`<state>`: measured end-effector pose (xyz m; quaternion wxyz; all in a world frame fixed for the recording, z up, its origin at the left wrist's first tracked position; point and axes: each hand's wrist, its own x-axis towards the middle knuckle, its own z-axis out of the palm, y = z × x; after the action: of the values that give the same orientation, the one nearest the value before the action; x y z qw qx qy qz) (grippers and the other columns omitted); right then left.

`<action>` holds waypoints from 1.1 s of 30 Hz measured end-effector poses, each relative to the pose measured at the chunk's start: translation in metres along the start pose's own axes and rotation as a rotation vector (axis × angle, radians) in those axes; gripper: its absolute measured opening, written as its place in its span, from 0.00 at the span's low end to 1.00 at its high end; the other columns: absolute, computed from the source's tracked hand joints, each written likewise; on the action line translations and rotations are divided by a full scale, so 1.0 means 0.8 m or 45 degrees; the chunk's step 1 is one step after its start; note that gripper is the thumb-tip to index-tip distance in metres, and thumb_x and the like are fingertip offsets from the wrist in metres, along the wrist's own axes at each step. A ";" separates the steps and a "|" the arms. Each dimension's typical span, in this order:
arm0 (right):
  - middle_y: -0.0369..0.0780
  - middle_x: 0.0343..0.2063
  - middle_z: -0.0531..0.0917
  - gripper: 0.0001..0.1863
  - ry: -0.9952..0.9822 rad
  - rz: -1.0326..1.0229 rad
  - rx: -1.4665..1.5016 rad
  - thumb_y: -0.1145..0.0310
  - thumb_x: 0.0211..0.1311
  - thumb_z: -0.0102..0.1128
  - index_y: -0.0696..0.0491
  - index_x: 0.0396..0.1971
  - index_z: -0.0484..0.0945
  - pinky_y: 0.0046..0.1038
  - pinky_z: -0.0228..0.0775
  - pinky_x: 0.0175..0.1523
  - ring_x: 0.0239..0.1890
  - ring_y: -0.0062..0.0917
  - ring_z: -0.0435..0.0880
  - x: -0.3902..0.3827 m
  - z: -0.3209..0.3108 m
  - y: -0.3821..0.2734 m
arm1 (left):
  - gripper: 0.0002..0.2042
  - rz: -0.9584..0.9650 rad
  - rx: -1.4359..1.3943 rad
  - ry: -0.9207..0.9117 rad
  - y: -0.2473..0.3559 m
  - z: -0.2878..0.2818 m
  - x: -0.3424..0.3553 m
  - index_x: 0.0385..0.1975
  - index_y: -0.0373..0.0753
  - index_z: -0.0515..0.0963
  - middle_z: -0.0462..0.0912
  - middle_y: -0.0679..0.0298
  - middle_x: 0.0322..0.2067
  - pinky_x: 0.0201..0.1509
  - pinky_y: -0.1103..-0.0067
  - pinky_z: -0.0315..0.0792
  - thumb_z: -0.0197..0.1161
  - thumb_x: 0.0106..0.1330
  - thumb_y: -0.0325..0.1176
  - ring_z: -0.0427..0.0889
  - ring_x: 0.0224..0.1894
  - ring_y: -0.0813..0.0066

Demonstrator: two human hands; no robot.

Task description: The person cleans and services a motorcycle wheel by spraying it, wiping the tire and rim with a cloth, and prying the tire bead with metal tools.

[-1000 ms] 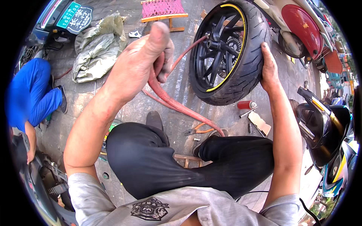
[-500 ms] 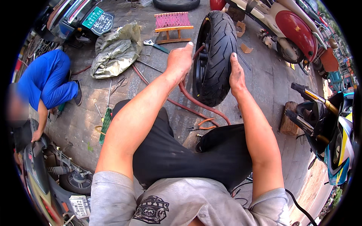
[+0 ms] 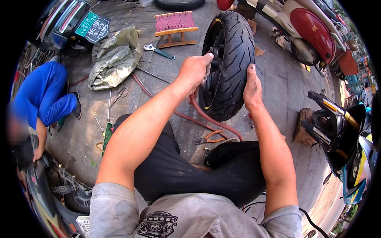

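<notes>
Fingers, left hand (image 3: 194, 71): curled closed around the red hose (image 3: 201, 112), thumb laid toward the hub side; I lose the tips from this far off.
Fingers, right hand (image 3: 253, 91): open, palm flat against the tread of the wheel (image 3: 234, 71), thumb up.
Wheel: upright with a slight lean, between both hands (whether it touches down, I cannot tell).
Surface: worn grey paving (image 3: 285, 87), outdoors, with sunlit patches on the left.
Near ground: I see orange-handled pliers (image 3: 210, 137) beside the hose.
Farther ground: an adjustable wrench (image 3: 162, 52), a pink woven stool (image 3: 174, 23), a crumpled grey-green cover (image 3: 115, 59) and a loose tyre (image 3: 179, 4).
Left side: a person in blue (image 3: 41, 89) bends low, one hand on a dark motorbike (image 3: 37, 180).
Right side: a wooden block (image 3: 304, 126) sits by a gold-forked motorcycle (image 3: 353, 131); a red-and-cream scooter (image 3: 313, 29) stands beyond.
</notes>
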<state>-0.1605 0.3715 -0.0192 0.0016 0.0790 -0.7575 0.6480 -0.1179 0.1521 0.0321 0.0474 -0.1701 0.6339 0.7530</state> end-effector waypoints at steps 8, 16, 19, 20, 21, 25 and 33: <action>0.44 0.60 0.82 0.45 -0.146 0.067 0.056 0.35 0.83 0.40 0.70 0.65 0.74 0.26 0.66 0.71 0.61 0.27 0.79 0.005 -0.016 0.008 | 0.21 -0.006 -0.020 -0.032 0.001 -0.002 0.002 0.21 0.42 0.72 0.72 0.68 0.19 0.25 0.75 0.66 0.60 0.78 0.45 0.69 0.19 0.76; 0.42 0.45 0.85 0.41 -0.020 -0.028 -0.021 0.37 0.85 0.37 0.66 0.51 0.80 0.27 0.69 0.62 0.51 0.25 0.78 0.001 -0.004 0.000 | 0.18 -0.039 -0.098 -0.050 0.004 -0.014 -0.006 0.24 0.40 0.77 0.77 0.66 0.22 0.36 0.74 0.80 0.64 0.75 0.44 0.79 0.24 0.73; 0.42 0.47 0.86 0.41 -0.024 0.007 0.000 0.37 0.85 0.37 0.66 0.53 0.80 0.27 0.69 0.63 0.52 0.25 0.79 0.001 -0.003 0.000 | 0.16 -0.071 -0.080 -0.072 0.008 -0.014 -0.009 0.27 0.38 0.79 0.80 0.65 0.25 0.43 0.73 0.84 0.65 0.74 0.43 0.84 0.28 0.71; 0.43 0.48 0.86 0.41 -0.038 0.019 0.001 0.37 0.85 0.37 0.67 0.53 0.80 0.28 0.70 0.63 0.52 0.25 0.80 0.001 -0.005 0.000 | 0.16 -0.064 -0.088 -0.085 0.008 -0.014 -0.008 0.28 0.38 0.79 0.81 0.64 0.26 0.44 0.72 0.85 0.65 0.74 0.43 0.85 0.29 0.70; 0.43 0.48 0.86 0.42 -0.053 0.032 0.002 0.37 0.85 0.37 0.67 0.54 0.80 0.28 0.70 0.63 0.53 0.26 0.81 0.001 -0.006 -0.001 | 0.16 -0.058 -0.096 -0.097 0.007 -0.015 -0.007 0.29 0.38 0.79 0.82 0.64 0.27 0.45 0.72 0.85 0.65 0.74 0.43 0.86 0.30 0.70; 0.42 0.48 0.86 0.41 -0.089 0.094 0.241 0.38 0.85 0.38 0.67 0.54 0.80 0.27 0.70 0.62 0.50 0.26 0.82 -0.013 0.010 -0.038 | 0.14 -0.061 -0.079 -0.131 0.006 -0.021 -0.003 0.30 0.37 0.80 0.84 0.62 0.30 0.46 0.71 0.85 0.65 0.74 0.42 0.88 0.33 0.68; 0.43 0.43 0.85 0.40 -0.062 -0.040 0.009 0.38 0.86 0.36 0.65 0.50 0.80 0.28 0.70 0.60 0.48 0.25 0.78 0.004 -0.005 0.002 | 0.13 -0.079 0.012 -0.140 0.003 -0.021 0.000 0.34 0.39 0.81 0.85 0.64 0.31 0.45 0.74 0.80 0.65 0.75 0.43 0.89 0.35 0.69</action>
<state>-0.1640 0.3755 -0.0195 -0.0070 0.1068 -0.7537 0.6485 -0.1158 0.1355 0.0322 0.1064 -0.1478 0.6285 0.7562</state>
